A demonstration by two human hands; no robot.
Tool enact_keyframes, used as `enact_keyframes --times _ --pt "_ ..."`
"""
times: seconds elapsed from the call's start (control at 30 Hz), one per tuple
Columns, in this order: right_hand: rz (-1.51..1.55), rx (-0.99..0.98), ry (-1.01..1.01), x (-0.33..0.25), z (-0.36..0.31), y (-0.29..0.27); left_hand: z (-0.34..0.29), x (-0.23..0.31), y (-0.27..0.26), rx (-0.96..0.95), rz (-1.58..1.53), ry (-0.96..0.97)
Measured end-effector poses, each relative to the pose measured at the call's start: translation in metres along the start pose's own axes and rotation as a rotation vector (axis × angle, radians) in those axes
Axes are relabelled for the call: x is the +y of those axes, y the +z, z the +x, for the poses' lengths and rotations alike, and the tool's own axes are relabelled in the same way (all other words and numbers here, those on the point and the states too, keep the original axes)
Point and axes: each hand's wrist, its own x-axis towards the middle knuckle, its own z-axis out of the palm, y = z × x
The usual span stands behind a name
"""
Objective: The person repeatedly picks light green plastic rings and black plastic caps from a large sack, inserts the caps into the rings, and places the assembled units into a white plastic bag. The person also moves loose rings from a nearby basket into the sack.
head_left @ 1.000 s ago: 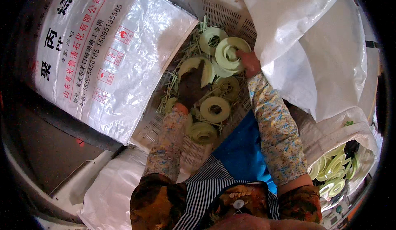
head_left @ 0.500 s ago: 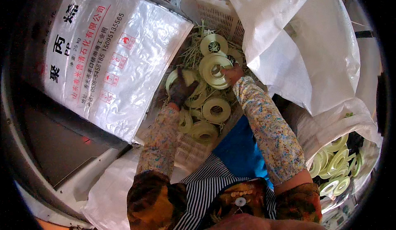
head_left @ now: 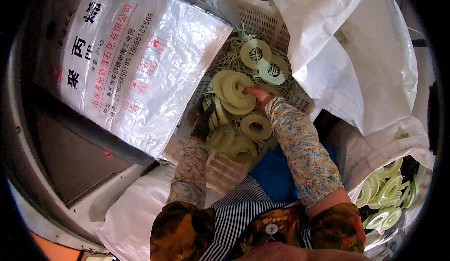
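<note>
Pale green plastic rings (head_left: 255,125) lie in a white slotted plastic crate (head_left: 262,19) over thin shredded strips (head_left: 239,41). My right hand (head_left: 260,96) reaches in from the right, its fingers closed on the inner edge of a tilted group of pale green rings (head_left: 224,84). On the crate's left side, my left hand (head_left: 203,120), in a dark glove, is wrapped about a few rings turned on edge (head_left: 218,113); its fingertips are partly hidden in shadow. Two separate rings (head_left: 248,59) lie beyond my hands, and others rest nearer to me.
A shiny white printed sack (head_left: 136,59) covers a dark surface at left. At right, a large white woven bag (head_left: 347,59) hangs beside the crate, and an open bag (head_left: 361,155) below it holds many green rings (head_left: 386,190). Blue cloth (head_left: 274,172) lies by the crate's near edge.
My right hand has moved left and a little nearer with its rings, uncovering another ring at the far right. My left hand has shifted nearer, beside rings now on edge. The view has shifted slightly.
</note>
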Motion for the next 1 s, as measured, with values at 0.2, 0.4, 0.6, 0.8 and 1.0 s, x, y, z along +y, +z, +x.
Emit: enact_keyframes --times 0.2,0.4,0.6,0.8,1.0 --pt "0.242 0.061 0.271 -0.029 -0.007 0.058 -0.035 0.023 0.010 0.159 -0.241 -0.095" --pt "-0.184 0.010 0.142 -0.026 0.009 0.082 -0.048 0.043 0.021 0.113 -0.337 -0.084" --pt "0.051 -0.024 0.326 -0.024 0.001 0.094 -0.054 0.026 0.015 0.143 -0.385 -0.133" --pt "0.027 0.008 0.232 -0.028 0.003 0.106 -0.048 0.022 0.008 0.111 -0.421 -0.169" --pt "0.012 0.265 0.074 -0.015 0.009 0.102 -0.049 0.024 0.015 0.093 -0.450 -0.176"
